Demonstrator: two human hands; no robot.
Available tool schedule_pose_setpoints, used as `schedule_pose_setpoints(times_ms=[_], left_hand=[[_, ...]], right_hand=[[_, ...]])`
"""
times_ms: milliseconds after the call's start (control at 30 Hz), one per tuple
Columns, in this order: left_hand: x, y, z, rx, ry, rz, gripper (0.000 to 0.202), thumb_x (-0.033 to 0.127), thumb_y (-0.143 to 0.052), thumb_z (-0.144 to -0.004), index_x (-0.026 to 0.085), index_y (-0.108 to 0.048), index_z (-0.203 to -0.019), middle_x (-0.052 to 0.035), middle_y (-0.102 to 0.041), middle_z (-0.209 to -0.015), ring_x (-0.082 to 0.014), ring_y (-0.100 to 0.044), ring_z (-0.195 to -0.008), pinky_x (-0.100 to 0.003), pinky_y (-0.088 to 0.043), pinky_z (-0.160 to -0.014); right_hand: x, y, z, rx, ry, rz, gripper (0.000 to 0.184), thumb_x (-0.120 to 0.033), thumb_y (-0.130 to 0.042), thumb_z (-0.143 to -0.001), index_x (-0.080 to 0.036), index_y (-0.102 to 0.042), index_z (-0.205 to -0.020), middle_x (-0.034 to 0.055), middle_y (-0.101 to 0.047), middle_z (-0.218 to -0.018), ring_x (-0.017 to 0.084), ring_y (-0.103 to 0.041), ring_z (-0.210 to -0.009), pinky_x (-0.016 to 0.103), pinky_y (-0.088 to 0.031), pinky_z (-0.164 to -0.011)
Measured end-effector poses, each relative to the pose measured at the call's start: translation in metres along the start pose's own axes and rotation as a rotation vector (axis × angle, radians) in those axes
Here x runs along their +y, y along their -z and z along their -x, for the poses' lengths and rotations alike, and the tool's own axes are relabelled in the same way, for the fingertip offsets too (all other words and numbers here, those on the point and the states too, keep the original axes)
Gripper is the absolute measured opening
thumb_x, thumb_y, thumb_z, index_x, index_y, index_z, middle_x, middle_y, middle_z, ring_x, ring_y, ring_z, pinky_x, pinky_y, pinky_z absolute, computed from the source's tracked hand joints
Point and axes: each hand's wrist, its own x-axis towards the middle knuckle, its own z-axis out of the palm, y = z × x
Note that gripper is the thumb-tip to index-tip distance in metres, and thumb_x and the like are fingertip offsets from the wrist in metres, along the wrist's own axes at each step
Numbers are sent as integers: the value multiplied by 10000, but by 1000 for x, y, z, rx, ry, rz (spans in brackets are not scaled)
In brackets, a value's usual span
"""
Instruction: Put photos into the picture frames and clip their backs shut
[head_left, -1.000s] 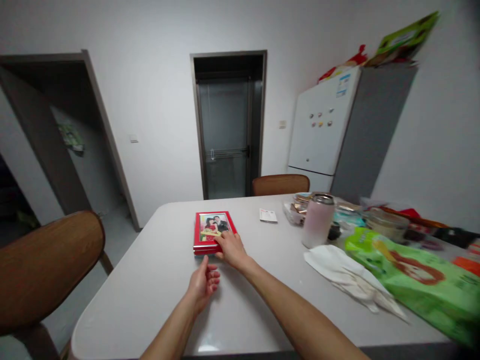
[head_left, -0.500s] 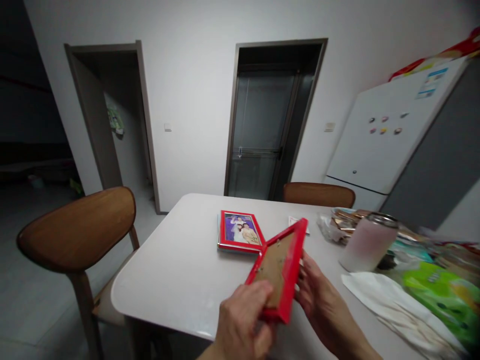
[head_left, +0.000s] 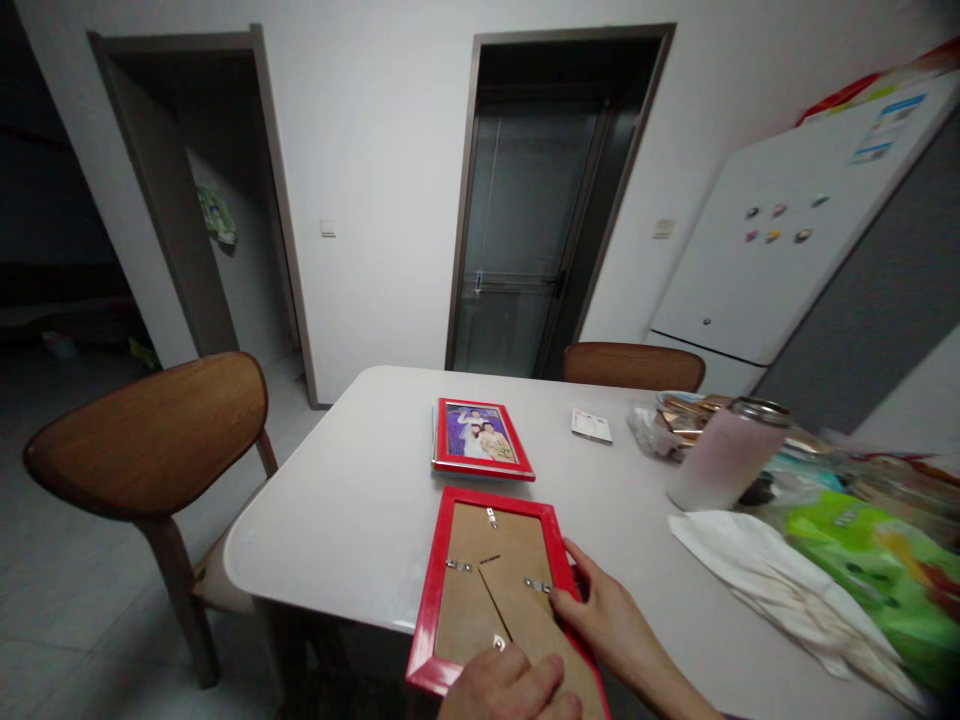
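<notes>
A red picture frame is face down in my hands, tilted over the near edge of the table. Its brown backing board shows small metal clips at the sides and a stand flap. My right hand grips the right edge, thumb on the back beside a clip. Curled over the lower part of the backing, my left hand has its fingers near the bottom clip; the frame's lower edge is partly hidden. Just beyond lies another red frame with a wedding photo facing up, resting on something thin.
On the white table are a small white card, a pink tumbler, a white cloth, a green packet and bagged items. Wooden chairs stand at the left and far side.
The held frame has turned from steeply tilted to flatter, so its back faces me. It has come down and nearer, apart from the other frame. The card shows fully now.
</notes>
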Motion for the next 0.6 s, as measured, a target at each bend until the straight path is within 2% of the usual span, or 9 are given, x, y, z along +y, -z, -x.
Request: schedule_pose_setpoints(times_ms=[67, 167, 200, 267, 333, 400, 467, 600], left_hand=[[0, -12, 2, 31, -7, -34, 128, 167, -439, -800, 179, -563, -771, -16, -662, -749, -118, -524, -454, -217, -398, -388], [-2, -14, 4, -128, 26, 34, 39, 208, -537, -731, 180, -548, -755, -3, -644, -756, -127, -536, -501, -220, -425, -415], [-6, -9, 5, -182, 64, 100, 108, 246, -578, -694, 181, -554, -776, -8, -643, -794, -141, -555, -553, -233, -455, -463], [-21, 4, 7, -237, 254, 234, 291, 295, -613, -643, 175, -556, -901, -46, -625, -937, -194, -579, -743, -299, -491, -649], [-41, 15, 11, -226, 574, 295, 423, 246, -561, -661, 153, -498, -1069, -102, -552, -1098, -245, -513, -969, -392, -416, -845], [-62, 19, 16, -194, 820, 336, 477, 174, -488, -679, 135, -441, -1151, -121, -482, -1189, -246, -431, -1090, -416, -340, -932], [-76, 16, 22, -171, 922, 384, 510, 142, -446, -680, 102, -407, -1188, -132, -430, -1241, -230, -381, -1143, -395, -303, -971], [-82, 5, 31, -148, 940, 407, 546, 110, -413, -672, 56, -371, -1214, -146, -395, -1268, -212, -356, -1165, -368, -281, -992]], right_hand=[[9, -1, -6, 59, 81, 293, 526, -186, -468, -600, -132, -471, -1123, 87, -595, -970, 202, -551, -878, 323, -402, -828], [14, -3, -10, 60, 169, 571, 466, -172, -449, -615, -111, -526, -1071, 115, -548, -1003, 203, -508, -946, 316, -361, -877], [13, -3, -11, 51, 193, 619, 443, -166, -445, -619, -116, -545, -1048, 122, -518, -1057, 204, -484, -990, 311, -344, -897], [8, -5, -12, 20, 218, 678, 399, -152, -437, -632, -125, -579, -1003, 128, -461, -1146, 206, -441, -1053, 305, -321, -921], [4, -7, -14, -22, 216, 714, 355, -142, -425, -649, -124, -609, -952, 131, -458, -1151, 206, -442, -1051, 297, -330, -912], [2, -9, -17, -38, 206, 734, 317, -144, -416, -672, -137, -629, -908, 121, -488, -1108, 200, -466, -1013, 290, -353, -883], [2, -9, -21, -30, 209, 740, 294, -160, -406, -700, -155, -637, -882, 107, -513, -1062, 191, -488, -967, 283, -376, -845], [-3, -10, -25, -23, 254, 772, 292, -187, -406, -724, -160, -633, -906, 100, -548, -988, 198, -499, -899, 302, -392, -794]])
